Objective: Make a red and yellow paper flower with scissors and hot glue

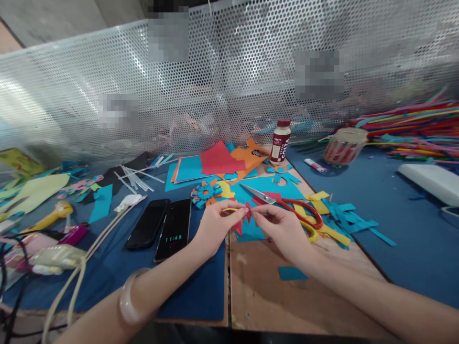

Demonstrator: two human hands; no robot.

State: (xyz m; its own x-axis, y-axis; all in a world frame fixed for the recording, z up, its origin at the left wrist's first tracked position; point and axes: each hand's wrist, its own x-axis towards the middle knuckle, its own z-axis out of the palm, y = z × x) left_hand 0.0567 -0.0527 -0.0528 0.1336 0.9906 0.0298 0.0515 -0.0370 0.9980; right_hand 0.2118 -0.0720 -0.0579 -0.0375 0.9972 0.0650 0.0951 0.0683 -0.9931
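My left hand [215, 224] and my right hand [279, 227] meet over the middle of the table, both pinching a small red paper piece [247, 212] between their fingertips. A thin yellow strip [229, 209] lies under my left fingers. Red-handled scissors [287, 205] lie just behind my right hand, blades pointing left, on a blue paper sheet [268, 186]. A blue and orange paper flower [206, 192] sits behind my left hand. A pale bangle [129, 298] circles my left wrist.
Two dark phones [161, 227] lie to the left. Red, orange and blue sheets [218, 162] are stacked further back beside a brown bottle [280, 141]. Blue and yellow scraps [344, 220] lie to the right. A perforated metal screen [229, 86] closes the back.
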